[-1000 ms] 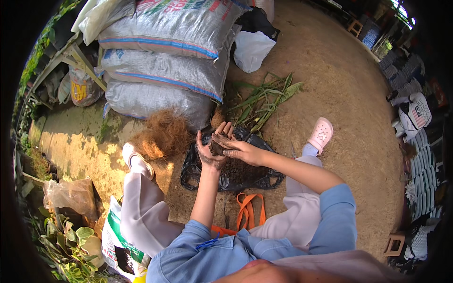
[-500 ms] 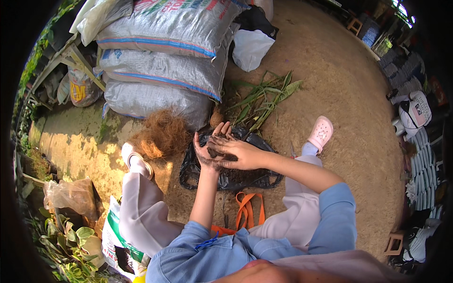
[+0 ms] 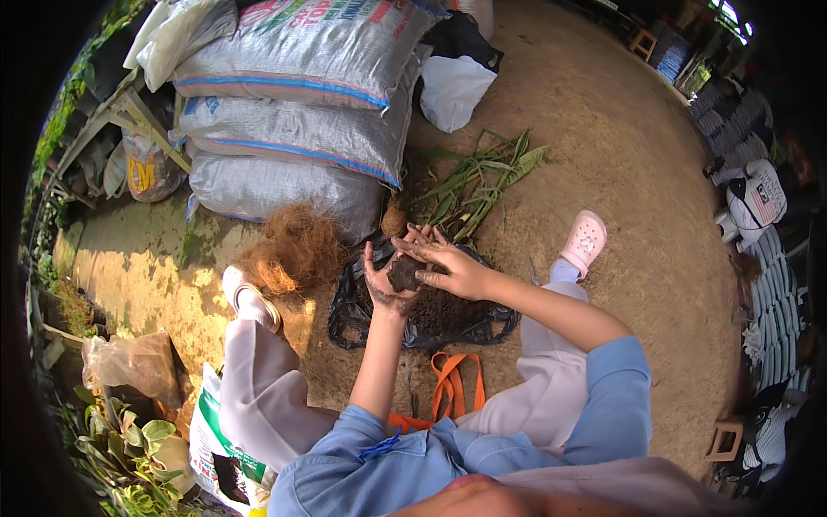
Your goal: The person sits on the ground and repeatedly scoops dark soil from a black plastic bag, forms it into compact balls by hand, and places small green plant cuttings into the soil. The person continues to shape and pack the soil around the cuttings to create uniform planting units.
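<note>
A dark, moist clump of soil (image 3: 402, 274) lies between my two hands, above a spread black plastic bag (image 3: 346, 320). My left hand (image 3: 384, 291) cups it from below and the left, its palm smeared with soil. From the right, my right hand (image 3: 457, 270) reaches over with its fingers and thumb against the clump. Loose, crumbly soil (image 3: 444, 314) fills the bag beneath. Left of the bag sits a heap of brown coconut fibre (image 3: 293, 246).
Silver woven sacks (image 3: 284, 129) are stacked ahead, beside cut green leaves (image 3: 487, 181) and a white bag (image 3: 455, 90). An orange strap (image 3: 450, 383) lies between my legs. A white and green bag (image 3: 211, 431) stands by my left leg, near leafy plants (image 3: 155, 444).
My right hand has lifted and shifted slightly right, its fingers less flat over the left palm. More of the soil clump now shows between my hands.
</note>
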{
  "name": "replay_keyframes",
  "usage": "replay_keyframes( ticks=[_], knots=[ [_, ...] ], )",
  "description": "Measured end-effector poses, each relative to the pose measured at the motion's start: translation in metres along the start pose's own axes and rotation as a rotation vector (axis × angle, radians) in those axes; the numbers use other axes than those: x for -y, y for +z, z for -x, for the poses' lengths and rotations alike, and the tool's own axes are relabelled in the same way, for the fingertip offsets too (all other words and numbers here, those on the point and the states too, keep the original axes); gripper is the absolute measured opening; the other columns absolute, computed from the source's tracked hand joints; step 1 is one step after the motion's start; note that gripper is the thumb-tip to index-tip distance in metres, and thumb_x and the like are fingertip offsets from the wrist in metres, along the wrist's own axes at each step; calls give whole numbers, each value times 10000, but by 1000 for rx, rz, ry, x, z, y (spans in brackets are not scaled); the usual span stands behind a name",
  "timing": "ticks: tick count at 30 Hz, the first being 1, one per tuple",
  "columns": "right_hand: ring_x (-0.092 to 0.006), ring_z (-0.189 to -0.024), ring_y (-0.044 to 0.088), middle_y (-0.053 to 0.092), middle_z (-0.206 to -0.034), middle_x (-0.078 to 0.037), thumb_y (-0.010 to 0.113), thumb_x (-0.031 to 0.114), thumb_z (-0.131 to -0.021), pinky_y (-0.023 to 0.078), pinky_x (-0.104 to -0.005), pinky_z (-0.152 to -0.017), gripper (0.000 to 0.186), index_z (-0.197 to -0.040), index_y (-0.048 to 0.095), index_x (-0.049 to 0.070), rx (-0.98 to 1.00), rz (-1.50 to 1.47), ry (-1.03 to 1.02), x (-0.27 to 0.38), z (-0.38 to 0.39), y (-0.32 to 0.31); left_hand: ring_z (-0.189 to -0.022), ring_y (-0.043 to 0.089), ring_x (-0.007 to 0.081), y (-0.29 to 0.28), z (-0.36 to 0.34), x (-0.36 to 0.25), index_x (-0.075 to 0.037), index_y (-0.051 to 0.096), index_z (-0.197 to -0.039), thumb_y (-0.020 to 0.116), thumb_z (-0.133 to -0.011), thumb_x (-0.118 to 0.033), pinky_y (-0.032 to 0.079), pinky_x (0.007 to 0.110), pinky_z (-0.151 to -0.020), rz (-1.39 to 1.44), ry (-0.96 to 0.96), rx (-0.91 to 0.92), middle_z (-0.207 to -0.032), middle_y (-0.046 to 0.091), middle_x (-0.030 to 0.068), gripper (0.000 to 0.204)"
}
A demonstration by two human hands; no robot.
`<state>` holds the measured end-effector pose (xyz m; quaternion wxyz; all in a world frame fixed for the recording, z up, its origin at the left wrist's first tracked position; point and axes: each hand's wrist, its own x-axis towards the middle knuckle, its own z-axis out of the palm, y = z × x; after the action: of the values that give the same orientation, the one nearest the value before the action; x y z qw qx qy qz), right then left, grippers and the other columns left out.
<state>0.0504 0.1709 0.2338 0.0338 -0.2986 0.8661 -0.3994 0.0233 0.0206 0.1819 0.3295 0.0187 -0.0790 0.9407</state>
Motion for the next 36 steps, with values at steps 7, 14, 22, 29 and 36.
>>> replay_keyframes(
  ticks=[7,14,22,29,36],
  knots=[
    [-226,-1353,264,278,-1466,-83,502,516,-822,8,-632,-1059,698,-1395,341,150,99,755,-104,18,9,3,-1342,238,317,8,0,4,72,208,-1382,308,-869,-583,182,432,-1115,-143,48,-2,-1430,246,247,837],
    [-238,-1360,245,290,-1456,-115,518,447,-857,65,-506,-1110,673,-1403,324,105,50,515,-99,7,13,10,-1309,312,301,5,5,5,41,234,-1387,345,-855,-609,242,421,-1094,-154,0,-13,-1418,305,197,847],
    [-234,-1021,590,625,-1098,-140,528,187,-886,455,-331,-871,328,-1163,580,18,-304,-272,-5,5,15,-13,-1298,319,317,14,-2,10,63,210,-1384,379,-842,-609,261,426,-1085,-12,-8,30,-1419,280,223,880],
    [-308,-955,622,647,-993,-176,562,149,-850,484,-377,-844,257,-1049,635,4,-195,404,-282,19,15,-2,-1341,241,296,9,0,1,73,186,-1390,378,-836,-608,226,403,-1102,-154,12,60,-1447,229,217,898],
    [-284,-945,593,608,-1013,-181,561,180,-866,461,-362,-823,275,-1068,623,4,-334,-170,-12,13,11,-32,-1326,276,304,17,0,4,68,187,-1393,396,-827,-617,249,394,-1092,-131,-13,69,-1452,221,215,912]
  ],
)
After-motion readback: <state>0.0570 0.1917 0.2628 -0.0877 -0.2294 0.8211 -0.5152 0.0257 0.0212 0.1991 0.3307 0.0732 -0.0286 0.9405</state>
